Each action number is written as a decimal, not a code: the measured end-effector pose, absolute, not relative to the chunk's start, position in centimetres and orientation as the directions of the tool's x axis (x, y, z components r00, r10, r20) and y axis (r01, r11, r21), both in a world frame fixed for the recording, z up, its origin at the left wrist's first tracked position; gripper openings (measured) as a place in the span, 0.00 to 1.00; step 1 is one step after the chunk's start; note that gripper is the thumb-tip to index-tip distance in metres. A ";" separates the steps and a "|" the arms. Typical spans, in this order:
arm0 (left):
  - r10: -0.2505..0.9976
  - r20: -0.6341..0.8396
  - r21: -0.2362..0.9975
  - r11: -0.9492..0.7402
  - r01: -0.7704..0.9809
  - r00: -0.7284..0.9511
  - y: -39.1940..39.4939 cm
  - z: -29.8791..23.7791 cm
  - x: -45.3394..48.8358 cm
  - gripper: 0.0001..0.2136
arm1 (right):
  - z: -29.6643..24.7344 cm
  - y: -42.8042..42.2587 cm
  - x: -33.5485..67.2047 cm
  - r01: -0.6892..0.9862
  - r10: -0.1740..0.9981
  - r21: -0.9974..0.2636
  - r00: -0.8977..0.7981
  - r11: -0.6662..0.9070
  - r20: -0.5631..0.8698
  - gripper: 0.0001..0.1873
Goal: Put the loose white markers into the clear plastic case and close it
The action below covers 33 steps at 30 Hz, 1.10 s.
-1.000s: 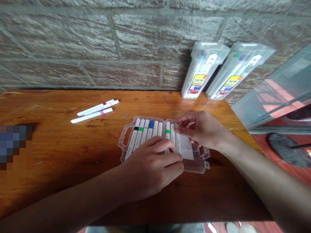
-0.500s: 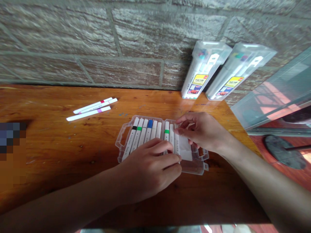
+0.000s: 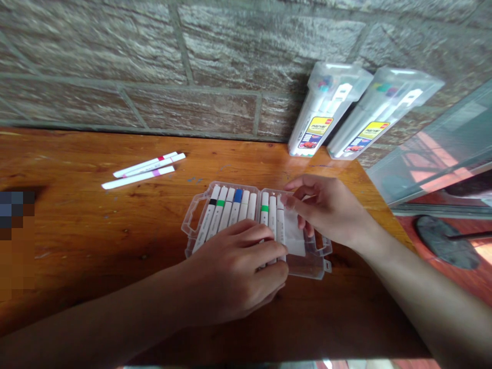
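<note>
Shifted slightly to the right since the earlier frame, the right hand [image 3: 326, 210] now leaves the cap of the rightmost marker [image 3: 281, 218] uncovered. Its thumb and forefinger are parted with nothing between them, so it looks released, just beside that cap; whether the thumb still brushes it is hard to say from this angle. The left hand [image 3: 238, 266] stays over the lower ends of the markers, fingers curled across the right-hand group; I cannot tell whether it grips one or merely presses down.

Both hands are at a clear plastic case [image 3: 307, 269] lying open on the wooden tabletop [image 3: 96, 230]. Its left half holds six markers, among them a black-banded marker [image 3: 212, 202] and a blue-capped marker [image 3: 238, 197]. Its right half holds three side by side: a green-banded marker [image 3: 265, 207], a plain white one and the rightmost marker, with a white sheet [image 3: 295, 238] next to them.

Farther left lie three loose markers [image 3: 138, 178], with red and purple bands showing. Two marker packs [image 3: 315, 118] stand near the brick wall [image 3: 219, 56].
</note>
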State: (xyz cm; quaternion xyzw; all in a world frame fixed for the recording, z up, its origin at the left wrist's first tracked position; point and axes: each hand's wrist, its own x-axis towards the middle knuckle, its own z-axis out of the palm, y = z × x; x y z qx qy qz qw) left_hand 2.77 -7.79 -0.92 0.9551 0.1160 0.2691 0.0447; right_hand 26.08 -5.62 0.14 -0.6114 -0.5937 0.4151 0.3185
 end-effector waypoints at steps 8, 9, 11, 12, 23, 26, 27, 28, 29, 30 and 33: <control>0.275 0.495 0.203 -0.959 0.198 0.824 -7.4 -0.9 2.4 0.08 | 0.1 -5.9 26.1 0.318 0.995 -0.944 0.019 0.084 0.095 0.14; 0.276 0.496 0.206 -0.958 0.197 0.823 -7.3 -0.9 2.4 0.08 | 0.1 -5.9 26.1 0.321 0.992 -0.940 0.023 0.112 0.126 0.15; 0.279 0.495 0.206 -0.958 0.201 0.823 -7.2 -0.9 2.4 0.08 | 0.1 -6.0 26.1 0.344 0.982 -0.925 0.029 0.163 0.184 0.16; 0.283 0.495 0.206 -0.957 0.205 0.821 -7.1 -1.0 2.4 0.08 | 0.1 -6.0 26.1 0.367 0.975 -0.911 0.035 0.190 0.217 0.16; 0.209 0.487 0.154 -0.976 0.152 0.848 -6.9 -1.1 2.3 0.07 | -0.6 -5.7 26.5 0.622 0.942 -0.717 -0.114 0.315 0.315 0.10; 0.208 0.508 0.144 -0.977 0.156 0.836 -7.1 -1.2 2.5 0.06 | -0.3 -5.7 26.3 0.695 0.922 -0.617 -0.188 0.369 0.339 0.08; 0.212 0.512 0.142 -0.977 0.161 0.833 -7.1 -1.3 2.5 0.07 | -0.3 -5.7 26.3 0.705 0.917 -0.598 -0.206 0.381 0.342 0.07; 0.214 0.512 0.140 -0.976 0.165 0.832 -7.1 -1.3 2.6 0.07 | -0.2 -5.7 26.3 0.712 0.914 -0.585 -0.218 0.389 0.342 0.06; 0.216 0.510 0.136 -0.976 0.170 0.833 -7.1 -1.4 2.6 0.07 | -0.2 -5.6 26.3 0.717 0.913 -0.577 -0.226 0.392 0.339 0.06; 0.217 0.507 0.131 -0.976 0.174 0.834 -7.1 -1.4 2.7 0.07 | -0.2 -5.6 26.3 0.721 0.913 -0.570 -0.233 0.394 0.336 0.06; 0.216 0.502 0.120 -0.976 0.180 0.838 -7.2 -1.5 2.8 0.07 | -0.2 -5.5 26.5 0.731 0.912 -0.554 -0.247 0.397 0.328 0.06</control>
